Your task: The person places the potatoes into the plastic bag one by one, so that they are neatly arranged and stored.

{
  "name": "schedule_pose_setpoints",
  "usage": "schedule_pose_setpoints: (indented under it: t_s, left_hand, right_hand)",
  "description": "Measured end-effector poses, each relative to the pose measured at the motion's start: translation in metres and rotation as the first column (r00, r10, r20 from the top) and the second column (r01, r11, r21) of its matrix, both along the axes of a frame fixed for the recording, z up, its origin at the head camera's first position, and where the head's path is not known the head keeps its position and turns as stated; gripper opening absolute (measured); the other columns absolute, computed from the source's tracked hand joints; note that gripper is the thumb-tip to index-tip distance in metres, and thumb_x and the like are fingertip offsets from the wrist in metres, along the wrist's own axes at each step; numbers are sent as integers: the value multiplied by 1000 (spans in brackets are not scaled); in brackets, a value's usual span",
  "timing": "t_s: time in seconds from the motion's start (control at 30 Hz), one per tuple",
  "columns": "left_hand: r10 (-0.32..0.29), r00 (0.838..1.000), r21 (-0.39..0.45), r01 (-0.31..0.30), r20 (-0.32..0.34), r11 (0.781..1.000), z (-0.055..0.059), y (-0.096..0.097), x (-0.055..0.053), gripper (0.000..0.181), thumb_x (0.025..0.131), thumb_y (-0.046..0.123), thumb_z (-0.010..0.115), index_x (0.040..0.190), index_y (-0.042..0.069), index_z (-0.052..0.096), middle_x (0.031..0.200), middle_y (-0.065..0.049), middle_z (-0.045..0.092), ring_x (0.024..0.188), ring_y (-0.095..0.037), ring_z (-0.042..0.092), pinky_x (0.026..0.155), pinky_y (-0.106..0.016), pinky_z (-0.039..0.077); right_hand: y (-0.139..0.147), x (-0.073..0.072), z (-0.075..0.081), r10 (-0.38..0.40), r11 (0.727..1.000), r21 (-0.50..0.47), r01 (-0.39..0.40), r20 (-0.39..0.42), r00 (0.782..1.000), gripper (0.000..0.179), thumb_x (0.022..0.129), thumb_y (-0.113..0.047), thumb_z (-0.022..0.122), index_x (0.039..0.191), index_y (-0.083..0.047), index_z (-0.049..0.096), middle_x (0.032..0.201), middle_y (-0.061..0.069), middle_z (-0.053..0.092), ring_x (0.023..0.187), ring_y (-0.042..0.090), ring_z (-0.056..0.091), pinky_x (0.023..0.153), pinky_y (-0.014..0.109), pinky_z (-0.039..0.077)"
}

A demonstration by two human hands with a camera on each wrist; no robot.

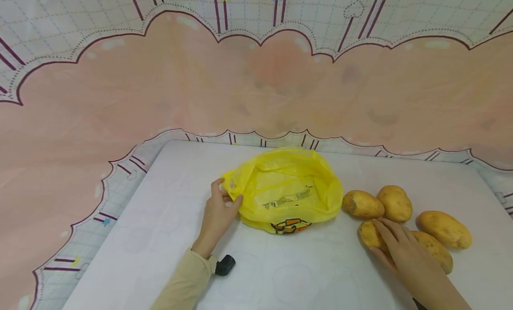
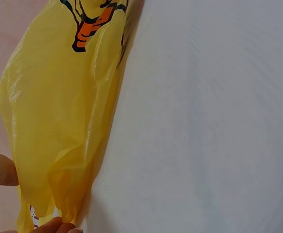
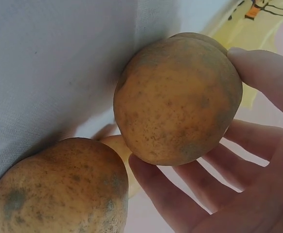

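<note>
A yellow plastic bag (image 1: 288,198) lies on the white table with its mouth spread wide, a printed orange figure on its near side. My left hand (image 1: 218,216) pinches the bag's left edge by the handle, between thumb and fingers; the left wrist view shows the yellow film (image 2: 59,111) up close. On the right, my right hand (image 1: 409,252) grips a potato (image 1: 369,234), thumb on one side and fingers on the other. In the right wrist view this potato (image 3: 180,102) sits between thumb and fingertips, another potato (image 3: 59,189) beside it.
Around my right hand lie several more potatoes: one potato (image 1: 363,204) close to the bag's right edge, one potato (image 1: 394,203) behind it, and others farther right. A patterned cloth (image 1: 256,91) hangs behind the white table (image 1: 152,203).
</note>
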State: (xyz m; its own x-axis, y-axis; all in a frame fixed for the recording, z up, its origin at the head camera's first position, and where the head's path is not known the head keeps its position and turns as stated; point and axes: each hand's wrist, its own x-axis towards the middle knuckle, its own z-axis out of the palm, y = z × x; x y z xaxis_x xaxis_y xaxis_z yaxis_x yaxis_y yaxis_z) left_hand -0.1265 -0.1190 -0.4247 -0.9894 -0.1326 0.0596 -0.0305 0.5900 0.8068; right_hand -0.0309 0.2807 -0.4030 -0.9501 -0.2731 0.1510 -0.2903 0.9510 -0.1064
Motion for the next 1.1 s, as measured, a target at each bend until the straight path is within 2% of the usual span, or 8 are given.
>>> schedule_pose_setpoints:
  t_s: [0.23, 0.5, 0.77, 0.97, 1.1]
  left_hand:
    - [4, 1000, -9, -4, 0, 1000, -1, 0, 0, 73, 92, 24, 70, 147, 4, 28, 116, -21, 66, 101, -31, 66, 78, -40, 54]
    - [2, 1000, -11, -2, -15, 1000, -5, -1, -1, 71, 92, 22, 70, 146, 3, 28, 118, -21, 67, 101, -31, 66, 79, -41, 53]
    - [1, 999, -14, -1, -36, 1000, -6, -1, 0, 72, 91, 22, 70, 146, 3, 28, 113, -19, 68, 98, -30, 67, 77, -40, 52]
    - [0, 999, -10, 0, -41, 1000, -5, -1, 0, 73, 91, 22, 70, 147, 3, 27, 113, -18, 68, 98, -29, 67, 79, -40, 52]
    - [-3, 999, -3, 3, -43, 1000, -4, -2, 0, 75, 91, 23, 70, 148, 4, 26, 118, -19, 67, 100, -29, 67, 82, -42, 52]
  right_hand:
    - [3, -1, -3, 42, 999, -33, -44, -54, 998, 59, 86, -27, 77, 132, 2, 56, 132, 21, 54, 116, 41, 54, 89, 60, 49]
    - [6, -3, -1, 54, 996, -62, -58, -63, 997, 57, 87, -26, 77, 133, 0, 56, 132, 19, 54, 116, 40, 55, 88, 60, 49]
    - [8, -4, 5, 116, 989, -66, -132, -204, 972, 58, 82, -28, 80, 130, -2, 60, 127, 16, 58, 106, 36, 61, 79, 54, 54]
    - [3, -7, 13, 127, 987, -71, -146, -229, 965, 61, 79, -27, 82, 131, -3, 60, 124, 14, 60, 102, 31, 63, 73, 49, 56]
    - [-1, -9, 18, 146, 981, -92, -172, -238, 960, 62, 80, -26, 81, 133, -3, 58, 127, 15, 58, 106, 32, 62, 75, 49, 56]
